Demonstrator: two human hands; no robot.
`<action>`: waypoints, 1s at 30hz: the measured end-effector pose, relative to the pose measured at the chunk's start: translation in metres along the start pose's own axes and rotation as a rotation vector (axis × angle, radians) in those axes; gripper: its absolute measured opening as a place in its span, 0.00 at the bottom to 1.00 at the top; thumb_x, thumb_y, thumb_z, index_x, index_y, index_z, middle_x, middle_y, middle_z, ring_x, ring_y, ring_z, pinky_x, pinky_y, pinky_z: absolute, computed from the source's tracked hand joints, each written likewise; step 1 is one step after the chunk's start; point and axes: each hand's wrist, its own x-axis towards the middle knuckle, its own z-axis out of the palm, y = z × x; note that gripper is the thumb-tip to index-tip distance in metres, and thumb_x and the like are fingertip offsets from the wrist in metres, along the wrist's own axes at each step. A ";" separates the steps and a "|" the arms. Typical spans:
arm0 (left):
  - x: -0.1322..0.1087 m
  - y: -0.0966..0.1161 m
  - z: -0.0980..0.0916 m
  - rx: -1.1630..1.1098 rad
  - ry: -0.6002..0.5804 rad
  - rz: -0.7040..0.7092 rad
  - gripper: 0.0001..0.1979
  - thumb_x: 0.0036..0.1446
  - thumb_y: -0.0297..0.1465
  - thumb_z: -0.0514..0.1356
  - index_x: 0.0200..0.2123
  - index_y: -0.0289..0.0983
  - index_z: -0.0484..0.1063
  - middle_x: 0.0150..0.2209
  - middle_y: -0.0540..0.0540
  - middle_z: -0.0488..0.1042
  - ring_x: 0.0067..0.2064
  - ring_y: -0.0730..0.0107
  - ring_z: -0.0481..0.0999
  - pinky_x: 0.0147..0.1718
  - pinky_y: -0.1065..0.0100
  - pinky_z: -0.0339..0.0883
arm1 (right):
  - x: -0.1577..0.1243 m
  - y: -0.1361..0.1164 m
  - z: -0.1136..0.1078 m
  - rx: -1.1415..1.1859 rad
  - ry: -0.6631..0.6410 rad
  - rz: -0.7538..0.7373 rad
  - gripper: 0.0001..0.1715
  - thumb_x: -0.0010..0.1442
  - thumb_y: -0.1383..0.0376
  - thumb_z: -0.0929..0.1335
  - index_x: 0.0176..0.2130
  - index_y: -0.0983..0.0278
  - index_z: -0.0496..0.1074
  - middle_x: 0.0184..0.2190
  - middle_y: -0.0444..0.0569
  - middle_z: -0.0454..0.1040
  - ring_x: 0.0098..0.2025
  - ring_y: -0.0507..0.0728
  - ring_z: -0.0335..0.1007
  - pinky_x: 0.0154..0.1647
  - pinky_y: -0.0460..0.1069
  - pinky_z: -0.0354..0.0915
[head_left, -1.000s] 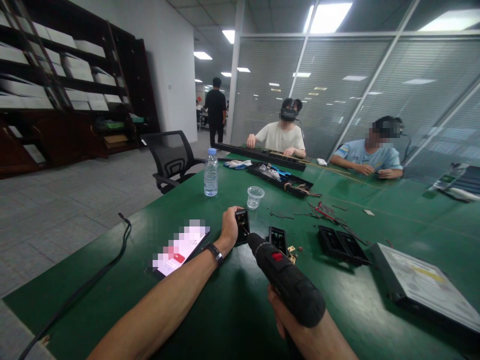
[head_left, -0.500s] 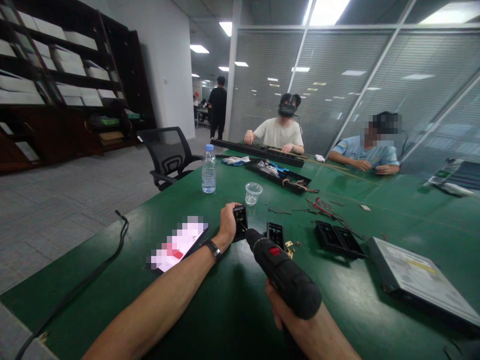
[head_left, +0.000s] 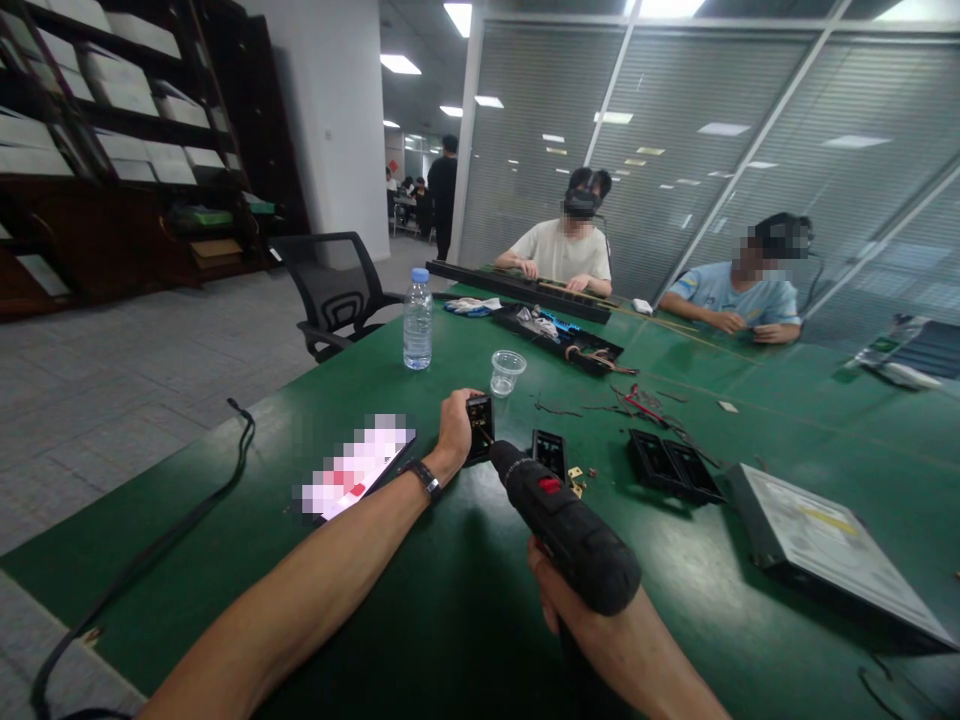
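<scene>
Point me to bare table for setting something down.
Free: between black cable and phone; between drill and silver-topped box, in front of twin black frame. Crowded right of left hand: black housing, drill chuck, single black frame, brass pieces; farther back, loose wires.

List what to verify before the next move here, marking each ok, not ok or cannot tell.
1. Left hand grips the black housing: ok.
2. Right hand is wrapped around the drill: ok.
3. Bit points into the housing: ok.
4. Bit tip seated in a screw: cannot tell, too small.
5. Loose brass pieces well away from the drill: not ok, they appear close beside it.
</scene>
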 end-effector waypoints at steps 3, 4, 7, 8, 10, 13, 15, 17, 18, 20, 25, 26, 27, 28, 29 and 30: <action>0.001 -0.001 -0.001 0.015 0.003 0.011 0.22 0.59 0.48 0.54 0.32 0.38 0.79 0.29 0.46 0.78 0.30 0.63 0.76 0.29 0.66 0.70 | 0.001 -0.004 0.000 0.090 -0.052 0.078 0.14 0.69 0.53 0.71 0.34 0.56 0.72 0.19 0.38 0.68 0.22 0.54 0.68 0.25 0.48 0.70; 0.001 -0.001 -0.001 0.020 0.000 0.013 0.22 0.59 0.48 0.54 0.32 0.38 0.79 0.28 0.46 0.78 0.30 0.63 0.76 0.29 0.66 0.69 | 0.001 -0.005 -0.001 0.108 -0.062 0.091 0.13 0.69 0.53 0.71 0.34 0.56 0.72 0.19 0.38 0.68 0.22 0.54 0.68 0.25 0.48 0.70; 0.003 -0.002 -0.002 0.019 -0.007 0.013 0.22 0.59 0.48 0.54 0.32 0.39 0.79 0.28 0.46 0.77 0.30 0.63 0.75 0.29 0.66 0.69 | 0.002 -0.009 -0.002 0.134 -0.089 0.103 0.12 0.67 0.54 0.72 0.35 0.57 0.71 0.20 0.38 0.68 0.22 0.54 0.67 0.24 0.48 0.70; 0.003 -0.002 -0.002 0.016 -0.008 0.013 0.22 0.59 0.48 0.54 0.32 0.39 0.79 0.27 0.46 0.77 0.30 0.63 0.75 0.29 0.66 0.69 | 0.002 -0.010 -0.003 0.139 -0.090 0.104 0.12 0.66 0.54 0.72 0.35 0.57 0.71 0.20 0.38 0.68 0.22 0.54 0.67 0.24 0.48 0.70; 0.003 -0.003 -0.002 0.008 -0.012 0.011 0.21 0.59 0.48 0.55 0.32 0.39 0.79 0.28 0.47 0.77 0.30 0.63 0.75 0.28 0.66 0.69 | 0.002 -0.010 -0.002 0.144 -0.088 0.101 0.13 0.66 0.53 0.72 0.33 0.57 0.71 0.20 0.39 0.68 0.22 0.54 0.67 0.24 0.48 0.69; 0.003 -0.004 -0.002 0.012 -0.008 0.022 0.22 0.59 0.48 0.55 0.32 0.38 0.79 0.28 0.46 0.77 0.30 0.63 0.75 0.28 0.66 0.69 | 0.001 -0.008 0.000 0.132 -0.066 0.089 0.15 0.66 0.53 0.72 0.31 0.57 0.70 0.18 0.39 0.67 0.22 0.54 0.66 0.24 0.48 0.70; 0.004 -0.004 -0.002 0.027 0.002 0.034 0.21 0.59 0.48 0.55 0.31 0.39 0.79 0.28 0.46 0.77 0.31 0.63 0.75 0.29 0.66 0.69 | 0.001 -0.008 0.001 0.126 -0.061 0.103 0.15 0.66 0.52 0.72 0.32 0.57 0.70 0.18 0.39 0.67 0.21 0.54 0.66 0.24 0.48 0.69; 0.004 -0.003 -0.002 0.042 0.014 0.043 0.21 0.58 0.48 0.55 0.30 0.39 0.79 0.29 0.46 0.78 0.32 0.62 0.76 0.30 0.66 0.69 | 0.001 -0.008 0.002 0.129 -0.060 0.129 0.14 0.65 0.52 0.72 0.34 0.57 0.71 0.18 0.38 0.68 0.20 0.54 0.66 0.23 0.47 0.69; 0.004 -0.003 -0.001 0.045 0.015 0.042 0.21 0.58 0.49 0.55 0.30 0.39 0.79 0.29 0.45 0.78 0.32 0.62 0.76 0.30 0.66 0.69 | 0.001 -0.008 0.002 0.133 -0.060 0.137 0.14 0.65 0.52 0.72 0.34 0.57 0.72 0.18 0.38 0.68 0.20 0.54 0.66 0.22 0.47 0.68; 0.004 -0.003 -0.001 0.039 0.014 0.030 0.21 0.58 0.49 0.55 0.31 0.39 0.79 0.29 0.46 0.78 0.32 0.62 0.76 0.30 0.65 0.70 | 0.001 -0.008 0.002 0.139 -0.064 0.134 0.14 0.65 0.52 0.72 0.35 0.58 0.72 0.18 0.38 0.68 0.20 0.54 0.66 0.23 0.48 0.69; 0.005 -0.005 -0.001 0.016 -0.005 0.024 0.22 0.58 0.48 0.54 0.32 0.39 0.80 0.29 0.46 0.78 0.31 0.63 0.76 0.30 0.66 0.70 | 0.001 -0.004 0.002 0.145 -0.045 0.088 0.15 0.68 0.52 0.71 0.33 0.57 0.71 0.18 0.38 0.67 0.22 0.54 0.65 0.25 0.48 0.71; 0.005 -0.005 -0.001 0.015 -0.007 0.027 0.22 0.58 0.48 0.54 0.32 0.38 0.80 0.29 0.46 0.78 0.31 0.63 0.76 0.30 0.66 0.70 | 0.001 -0.004 0.001 0.141 -0.050 0.082 0.15 0.68 0.53 0.71 0.33 0.57 0.71 0.18 0.38 0.67 0.22 0.54 0.65 0.25 0.48 0.71; 0.004 -0.005 -0.001 0.013 -0.009 0.025 0.22 0.58 0.48 0.54 0.32 0.38 0.80 0.29 0.46 0.78 0.31 0.63 0.76 0.30 0.66 0.70 | 0.001 -0.004 0.001 0.135 -0.063 0.078 0.14 0.68 0.54 0.71 0.33 0.57 0.71 0.19 0.38 0.67 0.23 0.54 0.66 0.26 0.49 0.71; 0.004 -0.004 -0.001 0.010 -0.008 0.020 0.22 0.58 0.48 0.54 0.32 0.38 0.79 0.29 0.46 0.78 0.31 0.63 0.76 0.29 0.66 0.70 | 0.001 -0.004 0.000 0.130 -0.073 0.073 0.14 0.68 0.54 0.71 0.33 0.56 0.70 0.19 0.38 0.67 0.23 0.54 0.66 0.26 0.49 0.71; 0.004 -0.004 -0.001 0.006 -0.006 0.015 0.22 0.58 0.48 0.54 0.32 0.38 0.79 0.28 0.46 0.78 0.31 0.63 0.76 0.29 0.66 0.70 | 0.001 -0.004 0.000 0.127 -0.085 0.069 0.13 0.68 0.55 0.71 0.33 0.56 0.71 0.19 0.38 0.67 0.23 0.54 0.67 0.26 0.49 0.71; 0.003 -0.003 0.000 0.003 -0.004 0.013 0.22 0.58 0.48 0.54 0.32 0.38 0.79 0.28 0.46 0.78 0.31 0.63 0.75 0.29 0.66 0.70 | 0.001 -0.004 0.000 0.125 -0.090 0.069 0.13 0.69 0.55 0.71 0.34 0.57 0.71 0.19 0.38 0.68 0.23 0.54 0.67 0.27 0.49 0.72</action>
